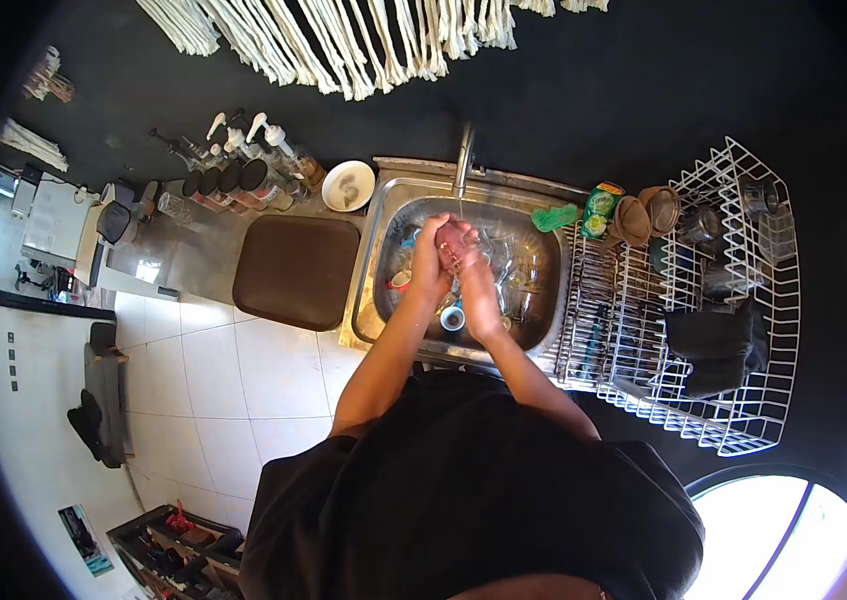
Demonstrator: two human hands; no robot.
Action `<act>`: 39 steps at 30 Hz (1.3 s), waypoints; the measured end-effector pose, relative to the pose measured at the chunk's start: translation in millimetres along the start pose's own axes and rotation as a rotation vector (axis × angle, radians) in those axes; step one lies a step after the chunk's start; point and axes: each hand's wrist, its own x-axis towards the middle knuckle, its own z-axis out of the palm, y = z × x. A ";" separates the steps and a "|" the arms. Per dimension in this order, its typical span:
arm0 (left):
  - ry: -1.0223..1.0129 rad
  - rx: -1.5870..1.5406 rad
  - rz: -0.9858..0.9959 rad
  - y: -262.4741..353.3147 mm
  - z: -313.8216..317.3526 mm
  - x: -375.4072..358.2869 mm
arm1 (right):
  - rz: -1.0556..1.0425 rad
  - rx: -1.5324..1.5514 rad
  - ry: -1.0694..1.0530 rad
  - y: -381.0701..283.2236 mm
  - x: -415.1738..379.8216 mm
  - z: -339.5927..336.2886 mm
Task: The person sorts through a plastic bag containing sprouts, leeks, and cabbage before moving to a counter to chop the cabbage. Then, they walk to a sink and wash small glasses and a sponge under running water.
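My left hand (431, 252) is cupped, palm turned inward, under the faucet (464, 160) and over the metal sink (375, 262). Its fingers are partly spread, and a reddish patch with pale specks shows at the palm; I cannot tell whether this is wet skin or a thing held. Close against it, my right hand (473, 275) is smeared by motion, its fingers overlapping the left palm. Below both hands lie a dark-filled white cup (452, 318), a small red-and-white cup (400, 281) and several clear glasses (521, 270).
A brown tray (296, 272) and a white bowl (348, 186) rest left of the sink, near pump bottles (275, 135) and dark-lidded jars (253, 178). To the right are a green cloth (554, 218), a green packet (600, 209) and a white wire rack (723, 425) holding glasses and dark cloth.
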 end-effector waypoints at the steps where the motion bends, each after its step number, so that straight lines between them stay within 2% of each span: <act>1: -0.122 -0.108 -0.052 2.0 0.0 -4.2 | 0.097 0.790 0.017 -8.6 4.0 10.4; 2: -0.245 -0.213 -0.103 5.0 -0.9 -6.4 | 0.097 0.794 0.015 -7.4 3.6 9.7; 3: -0.325 -0.179 -0.090 7.7 -3.6 -3.2 | 0.149 0.793 0.019 -6.8 4.6 7.4; 4: -0.329 -0.177 -0.089 8.3 -2.7 -1.2 | 0.200 0.789 0.022 -6.4 5.9 5.3; 5: -0.260 -0.194 -0.094 10.0 2.5 -1.7 | 0.137 0.621 0.148 -5.1 4.7 9.3; 6: -0.188 -0.212 -0.101 10.2 6.1 -2.6 | 0.137 0.617 0.148 -5.7 3.7 6.6; 7: -0.186 -0.213 -0.105 9.6 7.3 -1.8 | -0.101 0.085 0.099 -5.8 0.6 3.8; 8: 0.024 -0.053 -0.053 10.3 9.8 1.6 | -0.334 -0.449 0.046 -5.4 -1.1 2.6; 9: 0.232 0.105 0.001 10.2 12.1 3.2 | -0.249 -0.313 0.074 1.3 -0.8 3.4; 10: 0.227 0.100 0.005 9.5 13.1 1.7 | -0.256 -0.317 0.071 4.6 0.0 5.1; 12: -0.013 0.265 0.080 13.4 14.3 -6.3 | 0.020 0.398 0.269 -3.4 -0.3 15.9; 13: -0.303 0.134 0.040 11.3 4.8 -3.8 | 0.211 0.788 0.274 -10.8 3.2 7.6; 14: -0.299 0.136 0.041 12.9 2.7 -6.1 | 0.215 0.790 0.273 -23.5 -2.1 8.9; 16: -0.515 0.080 -0.077 18.4 4.3 -8.3 | 0.352 1.039 0.226 -38.6 -8.4 10.5; 18: -0.464 0.137 -0.035 8.8 16.0 -12.4 | 0.323 1.083 0.218 -16.8 -5.0 4.3; 20: 0.108 0.337 0.176 -10.7 24.7 -15.8 | -0.001 0.416 0.306 -3.3 -1.5 8.3; 21: 0.037 0.134 -0.028 -10.1 23.4 -17.2 | -0.120 0.256 0.330 -5.4 -3.6 9.9; 22: 0.031 0.134 -0.028 -7.4 21.5 -17.0 | -0.126 0.255 0.331 -7.7 -4.6 10.9; 24: -0.132 0.004 -0.222 -3.2 13.8 -13.4 | -0.103 0.326 0.316 -10.8 -5.1 11.0; 25: -0.188 0.030 -0.062 -4.3 10.7 -10.4 | 0.056 0.626 0.231 -6.6 -3.9 -1.5; 26: -0.352 0.002 -0.053 3.8 6.5 -10.0 | 0.179 0.926 0.125 -27.1 -3.9 -3.3; 28: -0.507 0.002 -0.096 19.2 8.0 -14.7 | 0.340 1.126 0.113 -39.2 -13.6 -2.6; 29: -0.516 0.001 -0.093 19.5 12.2 -12.9 | 0.332 1.122 0.109 -36.6 -14.1 -2.9; 31: -0.165 0.238 0.038 15.8 16.6 -15.1 | 0.225 0.894 0.208 -19.9 -15.7 -1.6; 32: -0.165 0.237 0.039 8.9 17.9 -15.8 | 0.224 0.893 0.207 -6.2 -14.4 -2.3; 34: 0.133 0.326 0.124 -10.6 18.8 -18.6 | -0.031 0.444 0.233 19.9 -15.3 -2.5; 36: 0.153 0.316 0.107 -8.3 19.9 -23.6 | -0.019 0.455 0.256 7.0 -18.5 2.2; 38: -0.220 0.258 0.093 -2.4 9.4 -19.5 | 0.235 1.080 0.096 -10.9 -16.9 -4.8; 39: -0.382 0.174 0.018 4.0 3.7 -16.1 | 0.278 1.201 0.105 -17.1 -18.8 -8.1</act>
